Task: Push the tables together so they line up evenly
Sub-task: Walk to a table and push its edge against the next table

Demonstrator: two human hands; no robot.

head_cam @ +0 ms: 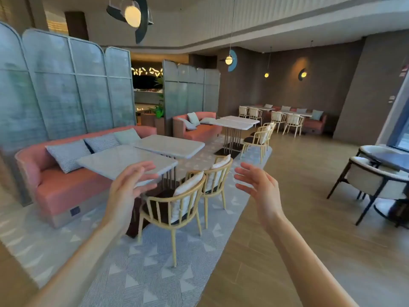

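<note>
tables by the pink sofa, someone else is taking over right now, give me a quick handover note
Left hand: open, raised in the air, holding nothing.
Right hand: open, raised, holding nothing.
Near table and far table stand in front of the pink sofa, close together but staggered, their edges not in line.
Two wooden chairs stand on the side nearest the person.
Done: nothing visible; neither table is touched.
Left: step in, push the tables together and square up their edges.
</note>
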